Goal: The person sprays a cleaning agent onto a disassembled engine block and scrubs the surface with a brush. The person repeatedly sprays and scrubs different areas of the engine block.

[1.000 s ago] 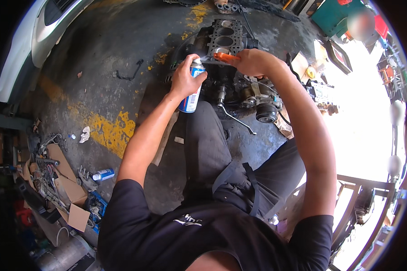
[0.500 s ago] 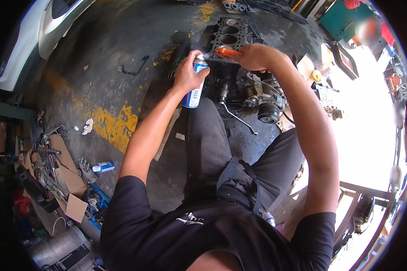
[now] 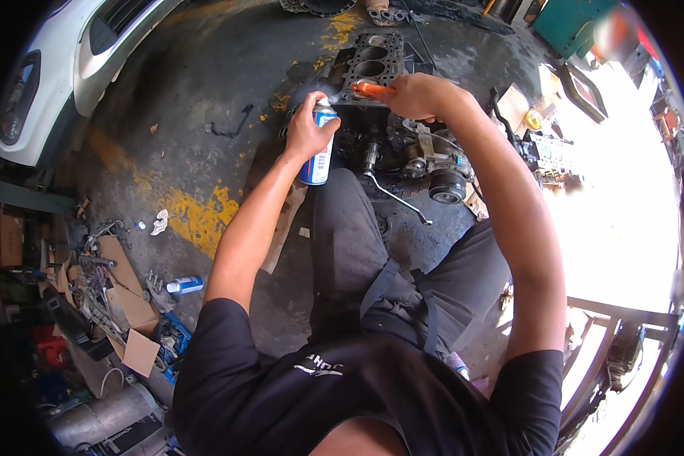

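My left hand (image 3: pixel 308 131) is wrapped round a blue and white spray can (image 3: pixel 319 156), its index finger on top at the white nozzle. Faint pale mist shows near the can's top. My right hand (image 3: pixel 420 97) grips an orange-handled tool (image 3: pixel 372 90); its working end is too small to make out. That tool lies over the near end of a metal engine block (image 3: pixel 377 52) with large round cylinder bores. Below the block, nearer my knees, sit a dark pulley (image 3: pixel 448 187) and a bent metal rod (image 3: pixel 400 199).
A white car (image 3: pixel 52 83) stands at the far left. Cardboard, loose parts and a second blue can (image 3: pixel 185 285) lie at the left. A cylinder head (image 3: pixel 549 154) rests at the right, beside bright sunlit ground. A metal frame (image 3: pixel 623 311) is at the lower right.
The whole view has shifted slightly, bringing more of the white car in. Both hands keep their holds, and the orange tool remains over the block's near end.
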Available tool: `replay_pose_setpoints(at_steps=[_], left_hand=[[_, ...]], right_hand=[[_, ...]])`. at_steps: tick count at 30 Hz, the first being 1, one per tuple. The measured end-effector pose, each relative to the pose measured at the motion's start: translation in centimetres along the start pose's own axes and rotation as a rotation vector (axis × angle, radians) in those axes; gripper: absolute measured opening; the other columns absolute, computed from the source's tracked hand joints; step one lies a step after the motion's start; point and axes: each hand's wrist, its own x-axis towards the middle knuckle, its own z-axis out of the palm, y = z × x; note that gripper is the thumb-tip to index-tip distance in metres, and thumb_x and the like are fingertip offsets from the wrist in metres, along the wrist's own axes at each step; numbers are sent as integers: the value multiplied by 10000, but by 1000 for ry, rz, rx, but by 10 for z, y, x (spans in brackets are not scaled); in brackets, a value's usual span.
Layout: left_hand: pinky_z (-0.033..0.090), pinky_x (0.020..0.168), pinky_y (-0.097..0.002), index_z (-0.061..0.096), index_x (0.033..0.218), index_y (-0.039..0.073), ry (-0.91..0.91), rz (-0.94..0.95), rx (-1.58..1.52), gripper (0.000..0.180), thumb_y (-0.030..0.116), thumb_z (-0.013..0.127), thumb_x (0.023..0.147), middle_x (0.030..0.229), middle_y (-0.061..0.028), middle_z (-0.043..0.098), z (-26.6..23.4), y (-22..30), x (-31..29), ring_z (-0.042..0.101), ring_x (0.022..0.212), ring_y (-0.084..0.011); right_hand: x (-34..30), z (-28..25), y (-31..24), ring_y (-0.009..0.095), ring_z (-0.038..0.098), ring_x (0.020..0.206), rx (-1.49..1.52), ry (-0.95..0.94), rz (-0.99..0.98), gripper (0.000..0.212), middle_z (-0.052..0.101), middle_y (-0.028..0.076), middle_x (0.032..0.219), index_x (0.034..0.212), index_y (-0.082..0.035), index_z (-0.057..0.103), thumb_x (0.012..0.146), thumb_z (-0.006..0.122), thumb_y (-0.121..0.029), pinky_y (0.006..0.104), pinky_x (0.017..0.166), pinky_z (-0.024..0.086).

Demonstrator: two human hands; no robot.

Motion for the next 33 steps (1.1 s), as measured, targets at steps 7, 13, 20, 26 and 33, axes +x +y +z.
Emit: replay_pose_setpoints(at_steps=[7,13,20,26,33], left_hand=[[549,858,-420,539,1289,131,5,7,24,575,252,814,799,1051,-167,708,1,1,1,714,966,-340],[550,869,-428,543,1294,126,14,9,65,587,255,812,789,1076,-167,711,-1,7,0,711,983,-356],[543,872,-430,546,1291,117,-44,-125,94,577,265,800,795,1074,-176,710,0,18,-6,706,983,-359],[546,863,-437,543,1284,134,-22,-75,115,567,260,800,795,1052,-173,715,5,20,-9,707,963,-372],[550,857,-428,533,1287,131,-2,-75,32,580,235,820,793,1088,-175,701,3,9,-5,716,972,-349]], right_hand=[[-13,3,8,317,719,718,58,20,-24,549,736,187,977,1214,-9,683,1022,469,-477,427,630,578],[-18,2,7,322,712,676,75,21,-80,521,736,198,926,1126,48,698,1014,473,-408,418,608,581],[-18,3,12,331,705,670,77,7,-83,517,726,195,864,1100,49,713,1011,467,-396,428,619,581],[-11,1,19,298,728,756,16,-20,-92,554,732,182,898,1187,-44,707,1024,474,-519,420,651,564],[-14,-9,10,315,725,764,3,-8,-89,562,733,185,884,1187,-39,703,1026,475,-528,418,678,562]])
